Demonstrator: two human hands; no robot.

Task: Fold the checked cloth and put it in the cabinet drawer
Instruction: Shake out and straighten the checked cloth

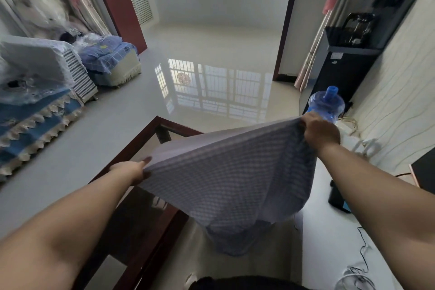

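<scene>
The cloth (226, 176), pale blue-grey with a fine check, hangs in the air near the middle of the view, stretched between both hands above a dark glass-topped table (131, 148). Its top edge runs from lower left up to the right; the bulk sags down to a loose bunch at the near side, where the weave blurs and its lowest folds are hard to tell apart. The cloth hides most of the table's right part.

The left hand (131, 169) reaches forward from the near left, arm nearly straight, and pinches the left corner, thumb on top and fingers tucked under the fabric, mostly out of sight. The right hand (321, 132) is raised higher and farther, knuckles up, fingers curled tight around the bunched right corner.

Just beyond the right hand stands a blue water bottle (326, 106), partly hidden by it, beside a black dispenser (346, 63). A covered sofa (33, 110) at far left is blurred and cut off by the frame.
</scene>
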